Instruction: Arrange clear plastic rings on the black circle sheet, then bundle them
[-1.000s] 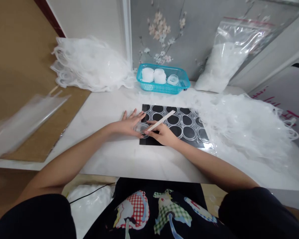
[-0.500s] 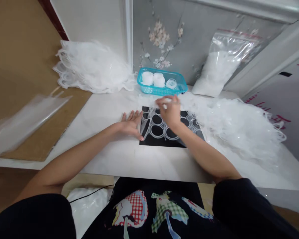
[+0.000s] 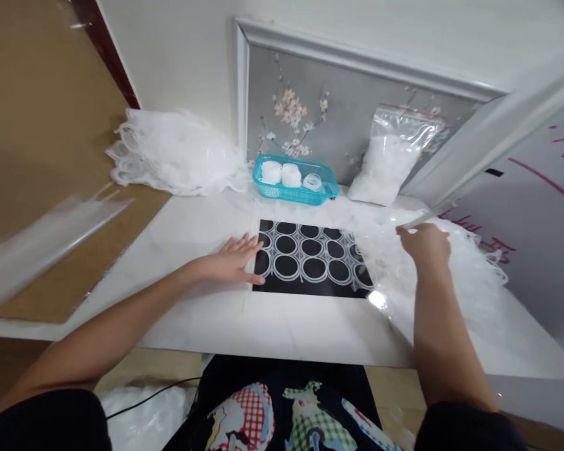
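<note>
My left hand (image 3: 235,261) lies flat with its fingers spread, at the left edge of a black sheet (image 3: 301,287). A clear-white plastic sheet with rows of ring outlines (image 3: 313,257) lies on the black sheet. Off to the right, my right hand (image 3: 425,243) is closed in a pinch on a thin translucent plastic strip (image 3: 420,219), which is blurred. That hand is over a loose heap of clear-white plastic cutouts (image 3: 470,288). The fingertips are partly hidden by the hand itself.
A blue basket (image 3: 294,195) with several white ring stacks stands at the back. Beside it leans a filled zip bag (image 3: 385,163). Another heap of white ring sheets (image 3: 173,153) sits back left, near cardboard (image 3: 136,219) with clear film (image 3: 51,241) on it.
My right hand has moved from above the black sheet rightward to the plastic heap, carrying the strip. The left hand stays at the sheet's left edge. The view has shifted.
</note>
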Tool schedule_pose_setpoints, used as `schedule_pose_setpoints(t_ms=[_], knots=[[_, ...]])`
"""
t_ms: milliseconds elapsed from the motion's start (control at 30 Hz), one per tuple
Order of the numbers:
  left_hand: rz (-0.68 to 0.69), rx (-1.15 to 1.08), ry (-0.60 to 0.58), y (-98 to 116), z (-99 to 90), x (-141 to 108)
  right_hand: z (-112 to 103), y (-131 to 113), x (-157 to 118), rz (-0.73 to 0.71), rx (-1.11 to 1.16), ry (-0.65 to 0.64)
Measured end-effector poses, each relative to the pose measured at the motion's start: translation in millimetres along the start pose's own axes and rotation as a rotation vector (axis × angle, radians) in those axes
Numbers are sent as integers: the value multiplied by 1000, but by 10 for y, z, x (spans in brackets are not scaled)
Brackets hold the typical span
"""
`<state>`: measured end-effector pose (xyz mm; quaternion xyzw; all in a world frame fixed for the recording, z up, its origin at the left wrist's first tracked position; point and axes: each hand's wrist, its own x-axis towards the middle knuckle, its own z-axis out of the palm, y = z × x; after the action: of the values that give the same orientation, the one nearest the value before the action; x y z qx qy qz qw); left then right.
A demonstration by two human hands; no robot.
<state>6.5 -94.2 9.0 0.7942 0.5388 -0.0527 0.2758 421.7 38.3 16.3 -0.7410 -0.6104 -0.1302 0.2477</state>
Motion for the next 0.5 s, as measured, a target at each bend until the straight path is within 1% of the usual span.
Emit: schedule_pose_setpoints(t_ms=[67,100,133,167,200,233,300,333,400,500], knots=[[64,62,28,99,28,-61,124,-377,-149,-36,88,-49],[79,110,53,143,45,-87,162,-613,-252,-152,227,-87],[79,166,89,179,62,-108,186,-862,-370,-278,399,-154],[71,222,132,204,79,-125,200,-1111,-497,-382,576,-251],[59,272,178,220,93,-137,209,-1348,-628,-454,733,-357],[48,310,219,228,106,-146,219,-1562,-756,-502,853,-458],[31,353,278,234,127,-155,258,-1900,-982,-560,999,-591],[22,365,300,236,138,-156,291,-2019,-1070,-552,1054,-644],[-16,391,346,249,169,-156,375,-2163,-1188,-492,1131,-720],[-77,433,408,286,245,-143,475,-2210,-1242,-444,1164,-740]])
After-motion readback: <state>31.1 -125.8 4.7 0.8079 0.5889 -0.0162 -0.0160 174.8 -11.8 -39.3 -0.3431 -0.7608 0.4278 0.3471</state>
